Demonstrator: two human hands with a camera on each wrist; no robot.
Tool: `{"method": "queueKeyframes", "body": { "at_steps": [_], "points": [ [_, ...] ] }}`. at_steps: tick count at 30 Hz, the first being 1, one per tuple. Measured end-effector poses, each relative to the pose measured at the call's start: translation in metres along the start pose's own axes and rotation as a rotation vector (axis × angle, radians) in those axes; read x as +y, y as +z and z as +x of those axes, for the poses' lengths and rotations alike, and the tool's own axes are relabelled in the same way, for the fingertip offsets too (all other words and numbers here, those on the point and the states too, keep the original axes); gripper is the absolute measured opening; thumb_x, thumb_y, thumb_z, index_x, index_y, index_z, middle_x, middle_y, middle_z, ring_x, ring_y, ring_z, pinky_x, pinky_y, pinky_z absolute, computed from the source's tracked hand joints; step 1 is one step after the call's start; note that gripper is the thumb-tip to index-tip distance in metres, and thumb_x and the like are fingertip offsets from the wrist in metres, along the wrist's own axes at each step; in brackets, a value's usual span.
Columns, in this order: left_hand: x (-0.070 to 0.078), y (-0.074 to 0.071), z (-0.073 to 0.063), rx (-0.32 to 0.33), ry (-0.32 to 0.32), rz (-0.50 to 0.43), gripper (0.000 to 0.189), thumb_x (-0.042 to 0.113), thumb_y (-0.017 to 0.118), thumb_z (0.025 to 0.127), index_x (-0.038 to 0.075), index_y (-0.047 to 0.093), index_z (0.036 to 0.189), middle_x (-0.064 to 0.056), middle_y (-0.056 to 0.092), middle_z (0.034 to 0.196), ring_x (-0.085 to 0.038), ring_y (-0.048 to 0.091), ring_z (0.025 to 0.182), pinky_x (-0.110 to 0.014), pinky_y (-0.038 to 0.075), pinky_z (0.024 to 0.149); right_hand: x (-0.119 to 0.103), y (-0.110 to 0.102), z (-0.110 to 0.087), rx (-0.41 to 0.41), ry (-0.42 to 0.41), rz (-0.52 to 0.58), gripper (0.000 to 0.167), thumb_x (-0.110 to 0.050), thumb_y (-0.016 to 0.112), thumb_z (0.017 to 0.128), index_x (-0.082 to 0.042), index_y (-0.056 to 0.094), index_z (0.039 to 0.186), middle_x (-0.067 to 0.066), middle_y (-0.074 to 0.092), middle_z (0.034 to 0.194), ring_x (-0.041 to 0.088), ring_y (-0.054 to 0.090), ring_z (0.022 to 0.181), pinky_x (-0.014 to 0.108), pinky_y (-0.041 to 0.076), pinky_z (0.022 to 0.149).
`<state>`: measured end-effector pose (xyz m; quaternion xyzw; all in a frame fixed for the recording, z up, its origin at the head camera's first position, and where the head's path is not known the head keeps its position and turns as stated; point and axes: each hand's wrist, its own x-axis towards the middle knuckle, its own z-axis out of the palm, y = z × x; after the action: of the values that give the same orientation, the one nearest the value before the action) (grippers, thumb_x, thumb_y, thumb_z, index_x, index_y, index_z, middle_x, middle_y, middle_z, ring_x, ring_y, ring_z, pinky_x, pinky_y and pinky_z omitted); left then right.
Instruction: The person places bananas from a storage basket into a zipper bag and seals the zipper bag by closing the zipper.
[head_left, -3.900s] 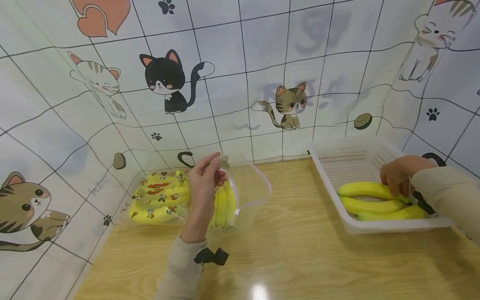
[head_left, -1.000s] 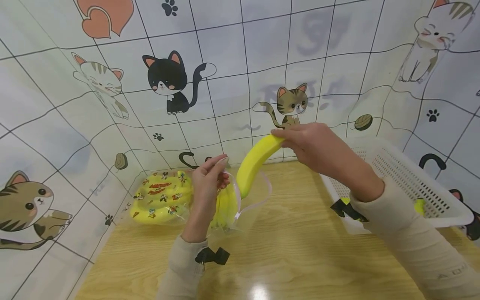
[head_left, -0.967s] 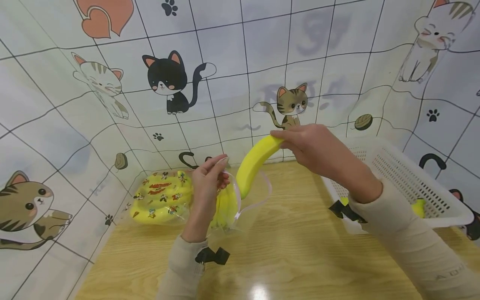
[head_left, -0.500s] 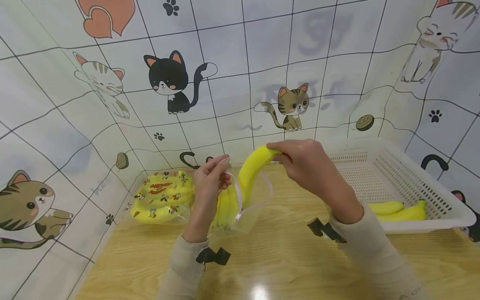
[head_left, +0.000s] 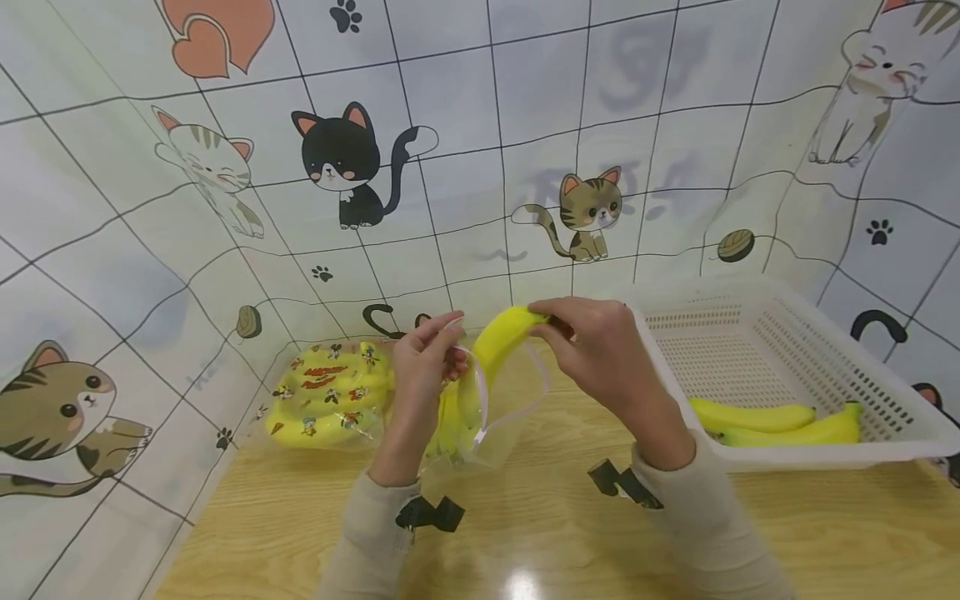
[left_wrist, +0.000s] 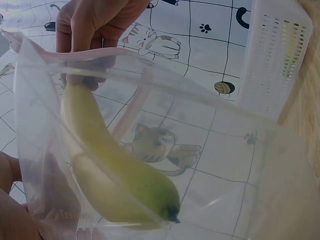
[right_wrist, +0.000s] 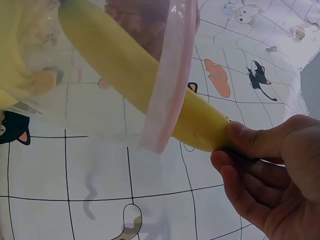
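Observation:
My right hand (head_left: 600, 350) pinches a yellow banana (head_left: 504, 335) by its upper end. The banana's lower part is inside a clear zip bag (head_left: 517, 425) with a pink-edged mouth, as the right wrist view shows the banana (right_wrist: 200, 120) crossing the pink edge (right_wrist: 175, 75). With thumb and fingers my left hand (head_left: 422, 367) holds the bag's edge. More bananas (head_left: 448, 421) show through the plastic behind and below the left hand. In the left wrist view the banana (left_wrist: 115, 170) is seen through the film, its dark tip pointing down.
A white perforated basket (head_left: 825, 454) stands at the right with two bananas (head_left: 802, 425) in it. Left of the left hand lies a clear printed bag (head_left: 326, 392) with yellow contents. A cat-patterned covering (head_left: 480, 167) rises behind the wooden table (head_left: 540, 517).
My right hand took a banana out of the basket, carried it left to the bag, and has lowered it into the mouth. My left hand has stayed on the bag's edge.

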<state>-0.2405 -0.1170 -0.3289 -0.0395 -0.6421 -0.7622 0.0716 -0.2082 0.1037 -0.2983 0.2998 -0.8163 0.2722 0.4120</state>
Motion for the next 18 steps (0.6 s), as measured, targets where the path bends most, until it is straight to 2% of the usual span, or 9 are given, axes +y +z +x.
{"method": "queueKeyframes", "body": {
  "at_steps": [10,18],
  "points": [
    [0.002,0.003,-0.001,-0.007,-0.012,0.026,0.025,0.015,0.067,0.099,0.007,0.073,0.122,0.002,0.065,0.067,-0.009,0.058,0.056,-0.018,0.046,0.052,-0.002,0.013,-0.002,-0.009,0.014,0.033,0.022,-0.007,0.083,0.085,0.000,0.078,0.106,0.009,0.077,0.088,0.013,0.064,0.066,0.028,0.053,0.060],
    [0.002,0.001,-0.002,-0.014,-0.013,0.037,0.024,0.016,0.066,0.100,0.007,0.073,0.122,0.002,0.064,0.067,-0.009,0.058,0.057,-0.018,0.046,0.052,-0.003,0.025,-0.003,-0.056,0.026,0.062,0.022,-0.007,0.083,0.085,0.000,0.078,0.105,0.009,0.078,0.088,0.012,0.065,0.066,0.026,0.054,0.061]
  ]
}}
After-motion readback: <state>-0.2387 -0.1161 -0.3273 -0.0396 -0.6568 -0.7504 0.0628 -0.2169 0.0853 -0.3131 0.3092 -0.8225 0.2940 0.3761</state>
